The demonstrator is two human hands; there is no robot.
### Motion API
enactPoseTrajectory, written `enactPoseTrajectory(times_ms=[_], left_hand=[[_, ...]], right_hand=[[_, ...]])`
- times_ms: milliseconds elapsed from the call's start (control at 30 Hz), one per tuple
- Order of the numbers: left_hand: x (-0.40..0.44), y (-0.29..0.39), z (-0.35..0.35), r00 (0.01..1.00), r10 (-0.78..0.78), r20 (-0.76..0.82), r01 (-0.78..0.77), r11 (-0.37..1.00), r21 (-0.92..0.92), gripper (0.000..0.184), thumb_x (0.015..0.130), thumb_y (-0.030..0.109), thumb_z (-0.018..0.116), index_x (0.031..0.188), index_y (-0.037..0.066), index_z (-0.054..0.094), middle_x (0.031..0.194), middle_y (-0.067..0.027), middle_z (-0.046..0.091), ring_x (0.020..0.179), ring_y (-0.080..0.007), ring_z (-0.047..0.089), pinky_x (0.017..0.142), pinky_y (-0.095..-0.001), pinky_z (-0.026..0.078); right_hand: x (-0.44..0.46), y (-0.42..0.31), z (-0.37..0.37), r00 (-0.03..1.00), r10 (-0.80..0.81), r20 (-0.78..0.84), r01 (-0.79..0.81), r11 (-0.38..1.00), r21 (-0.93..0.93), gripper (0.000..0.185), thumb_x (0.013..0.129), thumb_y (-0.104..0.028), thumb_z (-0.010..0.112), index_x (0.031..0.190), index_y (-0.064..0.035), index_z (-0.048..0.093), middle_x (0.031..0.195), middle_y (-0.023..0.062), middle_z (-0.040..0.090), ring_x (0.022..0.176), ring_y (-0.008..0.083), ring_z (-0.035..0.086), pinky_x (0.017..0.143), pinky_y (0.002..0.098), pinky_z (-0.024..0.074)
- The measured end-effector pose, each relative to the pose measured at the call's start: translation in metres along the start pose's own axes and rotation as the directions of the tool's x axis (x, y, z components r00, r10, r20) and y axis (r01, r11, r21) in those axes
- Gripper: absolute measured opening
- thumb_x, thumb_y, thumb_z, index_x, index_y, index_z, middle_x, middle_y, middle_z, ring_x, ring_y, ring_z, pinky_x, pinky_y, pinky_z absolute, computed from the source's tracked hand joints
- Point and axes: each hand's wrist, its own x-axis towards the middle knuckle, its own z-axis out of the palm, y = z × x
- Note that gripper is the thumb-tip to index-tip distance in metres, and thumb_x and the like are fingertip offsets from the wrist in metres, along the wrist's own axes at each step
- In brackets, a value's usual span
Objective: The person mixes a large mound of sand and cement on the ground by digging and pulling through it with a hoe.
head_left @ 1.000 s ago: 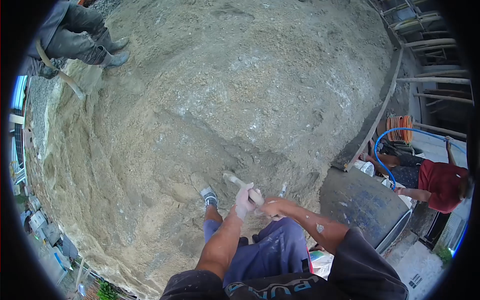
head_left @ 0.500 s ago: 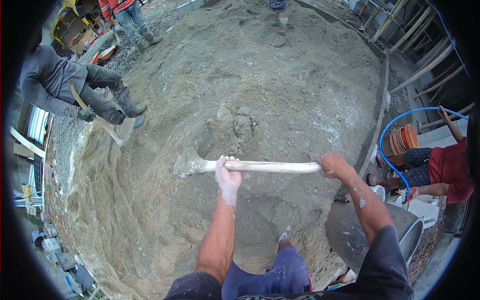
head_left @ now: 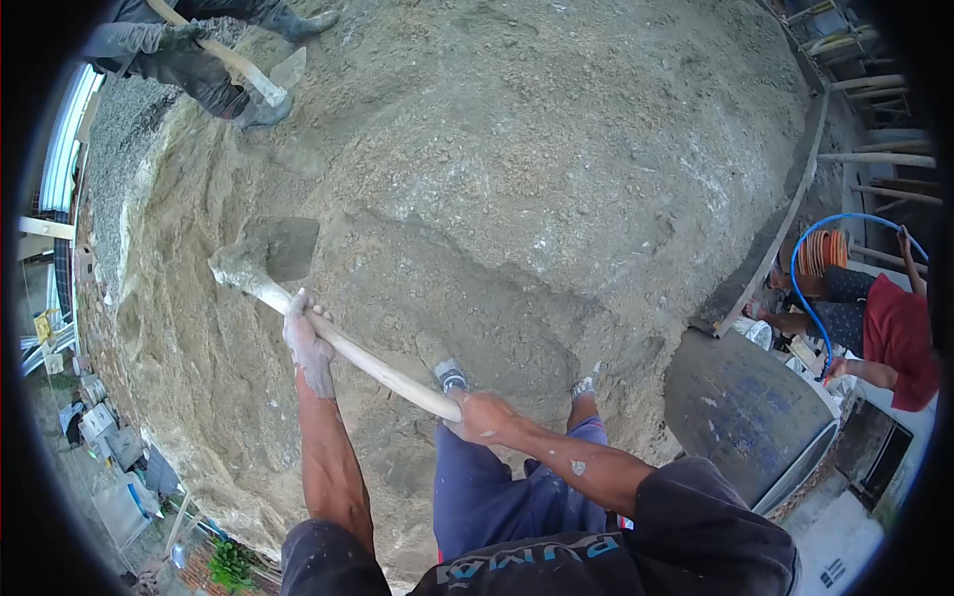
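Both of my hands are on a hoe with a pale, slightly curved wooden handle (head_left: 383,373). My left hand (head_left: 309,333), caked with grey mortar, is wrapped round the handle near its head. At the butt end my right hand (head_left: 479,417) is closed on the wood. The hoe's grey blade (head_left: 288,248) is over the sandy mix at the left, its surface coated; whether it touches the mix I cannot tell. A broad heap of damp grey-brown sand mix (head_left: 537,149) spreads in front of my feet.
A co-worker's legs and boots (head_left: 263,109) stand at the upper left beside another hoe (head_left: 234,62). On the right, a person in a red shirt (head_left: 899,333) holds a blue hose (head_left: 810,310). A large drum (head_left: 740,417) lies near my right side; a board edge (head_left: 770,258) borders the mix.
The hoe has swung from level in front of me to a slant, its blade now further left and its butt nearer my body. My view has tilted downward.
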Motion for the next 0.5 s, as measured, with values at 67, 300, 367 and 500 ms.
enactPoseTrajectory(times_ms=[67,300,367,500], left_hand=[[0.004,-0.013,-0.006,0.996,0.039,-0.083,-0.031,0.995,0.099,0.015,0.090,0.020,0.062,0.088,0.012,0.049,0.070,0.0020,0.051,0.056,-0.0101,0.051,0.048,-0.0251,0.046],[-0.043,-0.215,0.027,0.932,-0.324,-0.161,0.352,0.916,0.195,0.029,0.094,0.032,0.055,0.079,0.009,0.046,0.060,-0.0016,0.048,0.045,-0.0132,0.047,0.040,-0.0285,0.043],[-0.100,-0.314,0.036,0.859,-0.510,-0.045,0.505,0.831,0.233,0.021,0.090,0.021,0.059,0.078,0.008,0.048,0.058,-0.0026,0.047,0.044,-0.0151,0.048,0.038,-0.0300,0.043],[-0.190,-0.414,0.042,0.527,-0.849,-0.041,0.819,0.495,0.289,0.013,0.087,0.010,0.059,0.081,0.006,0.049,0.061,-0.0042,0.048,0.045,-0.0174,0.049,0.040,-0.0341,0.045]], right_hand=[[0.043,-0.016,0.007,1.000,0.002,-0.025,-0.003,0.999,-0.037,0.046,0.081,-0.028,0.065,0.118,-0.0025,0.054,0.091,0.0229,0.067,0.085,0.0403,0.065,0.076,0.0482,0.0508],[0.105,0.046,-0.018,0.955,0.271,-0.119,-0.281,0.956,-0.078,0.036,0.075,-0.025,0.064,0.099,0.0016,0.064,0.097,0.0267,0.066,0.091,0.0402,0.065,0.078,0.0458,0.0524],[0.056,0.132,-0.014,0.890,0.451,-0.066,-0.456,0.884,-0.105,0.041,0.073,-0.029,0.065,0.097,0.0042,0.065,0.096,0.0269,0.066,0.090,0.0397,0.066,0.076,0.0452,0.0518],[-0.043,0.224,0.010,0.786,0.594,-0.174,-0.611,0.788,-0.070,0.044,0.072,-0.030,0.065,0.093,0.0077,0.065,0.094,0.0288,0.065,0.093,0.0405,0.065,0.077,0.0436,0.0505]])
